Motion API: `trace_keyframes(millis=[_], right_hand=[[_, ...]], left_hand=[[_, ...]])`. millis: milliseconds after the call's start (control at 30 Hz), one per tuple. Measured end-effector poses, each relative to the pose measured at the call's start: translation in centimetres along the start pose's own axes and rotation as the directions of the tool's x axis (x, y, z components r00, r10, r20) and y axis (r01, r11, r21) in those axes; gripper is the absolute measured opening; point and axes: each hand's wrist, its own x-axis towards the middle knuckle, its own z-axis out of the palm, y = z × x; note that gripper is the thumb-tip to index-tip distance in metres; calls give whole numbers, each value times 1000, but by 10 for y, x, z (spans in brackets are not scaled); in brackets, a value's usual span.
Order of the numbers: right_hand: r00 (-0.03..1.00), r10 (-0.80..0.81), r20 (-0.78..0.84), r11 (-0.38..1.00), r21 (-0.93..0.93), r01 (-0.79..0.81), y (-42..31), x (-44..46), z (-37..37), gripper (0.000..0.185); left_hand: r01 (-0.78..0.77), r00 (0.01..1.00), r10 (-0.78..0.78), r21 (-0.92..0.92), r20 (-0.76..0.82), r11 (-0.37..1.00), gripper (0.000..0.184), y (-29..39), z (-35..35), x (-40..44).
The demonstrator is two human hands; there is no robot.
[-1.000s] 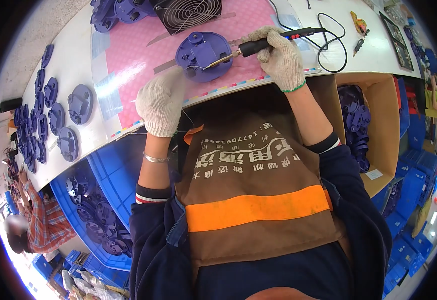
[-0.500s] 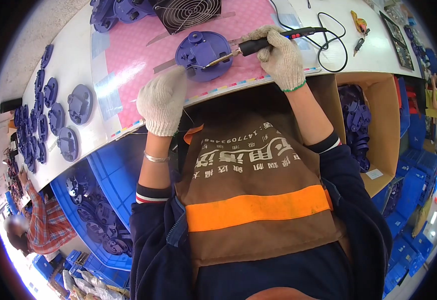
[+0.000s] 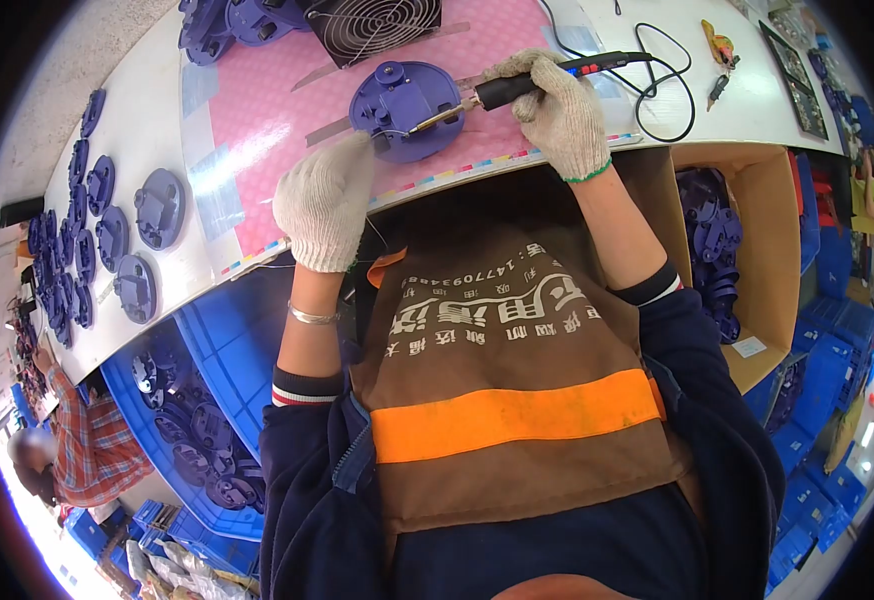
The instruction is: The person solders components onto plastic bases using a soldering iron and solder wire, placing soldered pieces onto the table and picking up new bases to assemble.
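Observation:
A round purple part (image 3: 409, 108) lies on the pink mat (image 3: 267, 130). My right hand (image 3: 560, 115), in a white knit glove, grips the black handle of a soldering iron (image 3: 505, 92); its metal tip rests on or just over the purple part. My left hand (image 3: 324, 203), gloved too, is closed at the lower left of the part. A thin wire (image 3: 389, 133) runs from its fingertips toward the iron's tip, and more of the wire shows below this hand.
Behind the part stands a black fan (image 3: 382, 25), beside stacked purple parts (image 3: 242, 20). More purple parts (image 3: 160, 208) are spread at left. A blue bin (image 3: 187, 430) and a cardboard box (image 3: 765, 250) flank me. A co-worker (image 3: 92, 440) sits at lower left.
The purple part has shifted very slightly up and left. Both my hands keep nearly the same places and grips. The co-worker's arm at the lower left has moved a little.

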Motion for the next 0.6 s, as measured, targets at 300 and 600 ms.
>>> trace_keyframes(millis=[300,600], right_hand=[[1000,6,-19,1000,-18,-6,1,1,-1,21],[999,-1,-32,1000,-2,1,1,1,0,20]], left_hand=[[-15,1000,15,5,4,1000,17,0,0,0],[-11,1000,11,9,19,1000,17,-1,1,-2]])
